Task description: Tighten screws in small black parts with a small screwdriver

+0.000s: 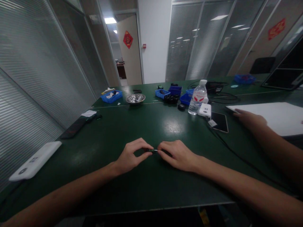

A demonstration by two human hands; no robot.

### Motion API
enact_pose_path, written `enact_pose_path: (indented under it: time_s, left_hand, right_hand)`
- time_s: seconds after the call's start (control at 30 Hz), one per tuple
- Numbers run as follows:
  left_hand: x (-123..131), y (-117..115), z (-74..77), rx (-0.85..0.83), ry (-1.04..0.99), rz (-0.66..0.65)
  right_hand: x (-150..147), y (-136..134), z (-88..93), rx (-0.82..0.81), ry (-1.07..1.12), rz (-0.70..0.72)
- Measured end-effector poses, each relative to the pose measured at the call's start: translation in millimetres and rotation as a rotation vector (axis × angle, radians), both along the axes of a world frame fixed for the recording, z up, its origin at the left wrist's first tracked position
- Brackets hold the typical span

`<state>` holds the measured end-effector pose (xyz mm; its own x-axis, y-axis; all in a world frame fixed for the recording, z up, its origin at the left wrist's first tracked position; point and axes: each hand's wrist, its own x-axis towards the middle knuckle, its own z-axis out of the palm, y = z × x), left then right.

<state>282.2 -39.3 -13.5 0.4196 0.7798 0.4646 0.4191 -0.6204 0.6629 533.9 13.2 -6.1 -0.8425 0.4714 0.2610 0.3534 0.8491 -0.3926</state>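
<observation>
Between my two hands, just above the green table, is a small dark piece (154,151) with a thin bright end toward the right. It is too small to name. My left hand (133,154) pinches its left side between thumb and index finger. The fingertips of my right hand (174,153) are closed at the bright right end. My fingers cover part of it, so its full shape is hidden.
Beyond my hands stand a metal bowl (135,99), a blue basket (111,96), a water bottle (197,97) and a phone (219,122). A white device (35,160) lies at left. Another person's hand (252,119) rests on a white panel (281,116) at right, near a cable (227,145).
</observation>
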Motion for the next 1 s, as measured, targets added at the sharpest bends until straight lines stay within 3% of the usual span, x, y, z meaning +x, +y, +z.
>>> enact_pose_path:
  time_s: [0.4, 0.73, 1.0]
  left_hand:
    - [2, 0, 1.9, -0.089, 0.089, -0.109]
    - [0, 2, -1.3, -0.064, -0.042, -0.062]
    - [3, 0, -3.0, -0.064, -0.153, -0.019]
  right_hand:
    - [0, -3, 0.9, -0.049, -0.012, -0.009]
    - [-5, -11, -5.8, -0.253, 0.143, -0.081]
    - [-11, -17, -3.9, -0.31, 0.252, -0.081]
